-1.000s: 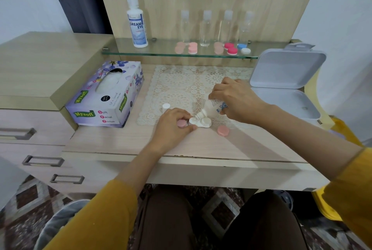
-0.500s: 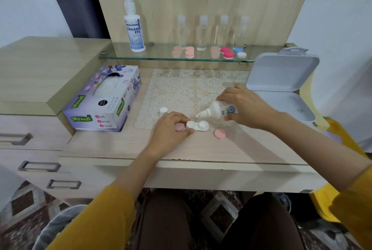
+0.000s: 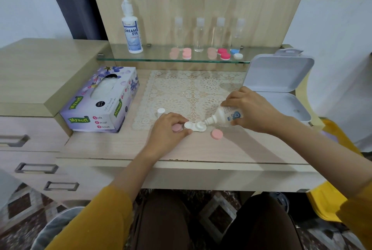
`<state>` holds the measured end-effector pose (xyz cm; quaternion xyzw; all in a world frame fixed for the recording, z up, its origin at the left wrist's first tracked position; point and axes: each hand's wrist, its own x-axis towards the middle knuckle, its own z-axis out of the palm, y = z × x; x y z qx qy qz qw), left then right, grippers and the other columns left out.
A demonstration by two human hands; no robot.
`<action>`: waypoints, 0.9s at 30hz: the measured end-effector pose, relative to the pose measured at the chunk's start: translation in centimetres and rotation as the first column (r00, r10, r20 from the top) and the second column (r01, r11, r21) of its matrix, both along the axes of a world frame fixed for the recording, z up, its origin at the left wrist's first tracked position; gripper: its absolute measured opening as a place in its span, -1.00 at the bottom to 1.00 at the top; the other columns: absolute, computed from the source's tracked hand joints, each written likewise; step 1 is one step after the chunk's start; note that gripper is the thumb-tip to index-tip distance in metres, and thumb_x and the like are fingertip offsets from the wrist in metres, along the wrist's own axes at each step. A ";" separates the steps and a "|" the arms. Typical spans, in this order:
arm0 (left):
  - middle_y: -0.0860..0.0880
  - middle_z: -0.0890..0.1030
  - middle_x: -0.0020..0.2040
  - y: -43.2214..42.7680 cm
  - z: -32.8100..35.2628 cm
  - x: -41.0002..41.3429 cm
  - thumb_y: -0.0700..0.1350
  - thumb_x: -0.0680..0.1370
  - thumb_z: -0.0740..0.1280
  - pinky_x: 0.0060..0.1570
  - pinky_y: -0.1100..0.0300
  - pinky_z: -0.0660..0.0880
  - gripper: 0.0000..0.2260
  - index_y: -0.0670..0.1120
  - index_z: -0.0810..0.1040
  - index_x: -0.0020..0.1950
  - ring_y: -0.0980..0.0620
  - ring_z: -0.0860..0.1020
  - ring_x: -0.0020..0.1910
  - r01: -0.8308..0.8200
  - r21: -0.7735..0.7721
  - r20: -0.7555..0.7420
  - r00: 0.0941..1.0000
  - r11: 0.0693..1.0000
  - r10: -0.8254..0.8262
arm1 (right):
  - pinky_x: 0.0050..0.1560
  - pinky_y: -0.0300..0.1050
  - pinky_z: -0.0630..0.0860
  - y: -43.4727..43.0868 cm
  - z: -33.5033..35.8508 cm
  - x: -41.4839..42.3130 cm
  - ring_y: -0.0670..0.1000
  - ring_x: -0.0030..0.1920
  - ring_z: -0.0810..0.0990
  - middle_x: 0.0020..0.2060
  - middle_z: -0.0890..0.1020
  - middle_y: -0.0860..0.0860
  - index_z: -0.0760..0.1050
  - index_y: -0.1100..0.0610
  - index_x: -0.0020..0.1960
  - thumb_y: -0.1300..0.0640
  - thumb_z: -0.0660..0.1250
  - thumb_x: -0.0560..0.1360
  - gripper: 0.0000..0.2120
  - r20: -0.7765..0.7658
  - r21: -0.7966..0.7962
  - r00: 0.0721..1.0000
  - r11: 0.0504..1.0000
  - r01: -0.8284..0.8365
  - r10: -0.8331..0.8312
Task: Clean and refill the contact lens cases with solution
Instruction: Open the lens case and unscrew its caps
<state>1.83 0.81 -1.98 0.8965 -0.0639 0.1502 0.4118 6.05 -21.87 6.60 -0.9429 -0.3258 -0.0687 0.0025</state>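
As the right hand [image 3: 250, 108] tips a small solution bottle [image 3: 223, 117] nozzle-down over the right well of the white lens case [image 3: 195, 126], the refilling step looks to be under way rather than finished. Its fingers [image 3: 231, 99] are curled round the bottle's body. The left hand [image 3: 168, 129] steadies the case on the counter [image 3: 124, 149], just in front of the lace mat [image 3: 191, 92], thumb and fingers [image 3: 178, 117] pinching the case's left end. Both wells stand open: one pink cap [image 3: 176, 128] lies under the left hand, the other pink cap [image 3: 217, 134] lies loose just beside the case, and the bottle's white cap [image 3: 161, 111] stands near the left hand. Whether the left well already holds solution cannot be told. By my reading, what is left for this case is to finish filling and screw on both caps. More capped cases wait on the glass shelf [image 3: 141, 58]: a pink pair [image 3: 187, 53], a red pair [image 3: 223, 54] and a blue-and-white pair [image 3: 236, 54]; nothing shows whether they are done. The tall bottle [image 3: 131, 32] on the shelf reads "DREAM EYE"; the tissue box [image 3: 100, 100] reads "Mysoft" and "Soft Facial Tissue". The small bottle's label has a blue emblem, but its print is too small to read.
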 end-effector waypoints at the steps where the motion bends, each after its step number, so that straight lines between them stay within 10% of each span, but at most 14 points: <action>1: 0.08 0.61 -0.02 0.0 0.0 0.0 -0.10 0.38 0.48 0.12 0.23 0.38 -0.85 0.00 0.64 -0.07 0.09 0.49 0.06 0.001 -0.003 0.001 1.000 1.000 -0.001 | -0.01 -0.25 0.21 0.1 0.1 0.0 0.05 0.13 0.33 0.18 0.50 -0.02 0.42 0.07 0.32 0.11 0.43 0.39 -0.48 0.004 -0.006 1.000 1.000 -0.002 0.002; 27: 0.07 0.61 0.01 0.1 0.0 0.1 -0.08 0.38 0.47 0.14 0.23 0.36 -0.83 -0.02 0.66 -0.05 0.10 0.48 0.09 -0.010 0.018 -0.001 1.000 1.000 0.010 | 0.05 -0.10 0.29 0.9 0.5 0.4 0.07 0.12 0.35 0.16 0.53 0.00 0.46 0.09 0.29 0.14 0.40 0.41 -0.54 0.051 -0.043 0.998 0.998 -0.040 0.042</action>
